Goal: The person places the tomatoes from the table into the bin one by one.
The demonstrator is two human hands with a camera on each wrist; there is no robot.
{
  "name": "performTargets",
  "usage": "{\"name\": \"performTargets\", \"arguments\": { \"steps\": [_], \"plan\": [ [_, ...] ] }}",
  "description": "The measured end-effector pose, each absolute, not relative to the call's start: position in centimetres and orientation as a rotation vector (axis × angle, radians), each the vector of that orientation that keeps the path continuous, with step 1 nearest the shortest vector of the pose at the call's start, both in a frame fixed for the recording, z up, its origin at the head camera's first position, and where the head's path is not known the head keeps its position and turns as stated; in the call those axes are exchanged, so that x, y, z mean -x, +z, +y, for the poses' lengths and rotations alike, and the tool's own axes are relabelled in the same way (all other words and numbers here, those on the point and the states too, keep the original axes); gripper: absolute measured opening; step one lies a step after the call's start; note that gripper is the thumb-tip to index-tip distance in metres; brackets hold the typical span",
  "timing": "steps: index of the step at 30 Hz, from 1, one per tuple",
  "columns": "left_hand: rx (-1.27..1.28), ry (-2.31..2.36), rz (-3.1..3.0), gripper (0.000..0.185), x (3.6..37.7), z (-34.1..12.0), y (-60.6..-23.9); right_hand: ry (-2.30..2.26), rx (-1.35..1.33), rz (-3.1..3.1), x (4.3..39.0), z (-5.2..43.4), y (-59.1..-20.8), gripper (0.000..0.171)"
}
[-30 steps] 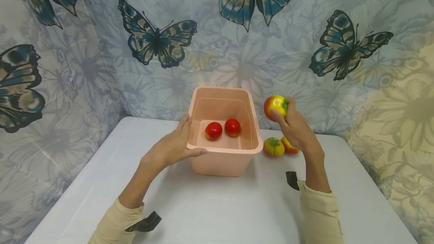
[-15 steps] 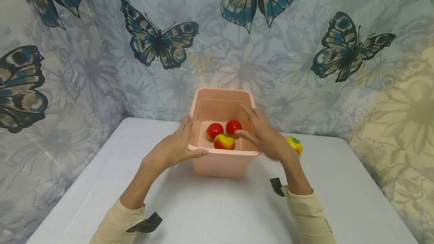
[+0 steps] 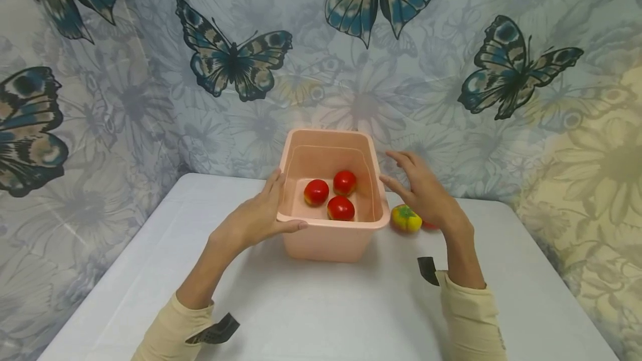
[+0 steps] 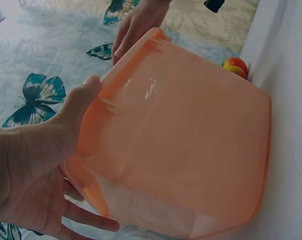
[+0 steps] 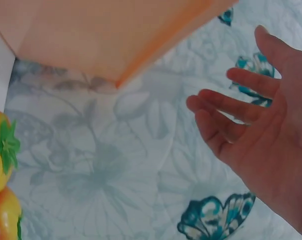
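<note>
A peach-coloured plastic bin (image 3: 323,244) stands on the white table. Spread over its near left corner, my left hand (image 3: 248,219) has its thumb along the front rim and its straight fingers against the left side. Inside the bin lie three round red fruits, a left one (image 3: 316,193), a back one (image 3: 344,183) and a front one (image 3: 341,209). My right hand (image 3: 428,191) hovers just right of the bin, fingers parted and nothing in them. Below it are a yellow fruit with a leafy green top (image 3: 406,219) and a red-and-yellow fruit (image 5: 3,215), partly hidden in the head view.
Behind the table (image 3: 321,311) hangs a pale floral cloth (image 3: 251,132) printed with large butterflies. It comes close behind the bin's back rim. Dark straps (image 3: 215,330) stick out at the cuffs of both sleeves.
My right hand has carried a red-and-yellow fruit into the bin, let it go and moved back out to the right. That fruit has rolled onto its red side. My left hand stays put.
</note>
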State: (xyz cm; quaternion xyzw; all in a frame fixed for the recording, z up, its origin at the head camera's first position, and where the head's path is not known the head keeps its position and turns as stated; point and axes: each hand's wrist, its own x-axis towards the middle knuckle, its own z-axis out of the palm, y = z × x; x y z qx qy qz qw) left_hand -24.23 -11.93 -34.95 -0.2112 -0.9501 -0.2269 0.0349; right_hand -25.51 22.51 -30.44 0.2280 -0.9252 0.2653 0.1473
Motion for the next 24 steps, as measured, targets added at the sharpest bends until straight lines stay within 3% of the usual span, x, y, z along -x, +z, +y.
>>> {"name": "performTargets", "arguments": {
  "steps": [24],
  "plan": [
    [0.639, -0.731, -2.933, 0.117, 24.1, -11.9, -34.8, 0.753, -0.398, -3.018, 25.8, 30.5, -31.1, 0.073]
  ]
}}
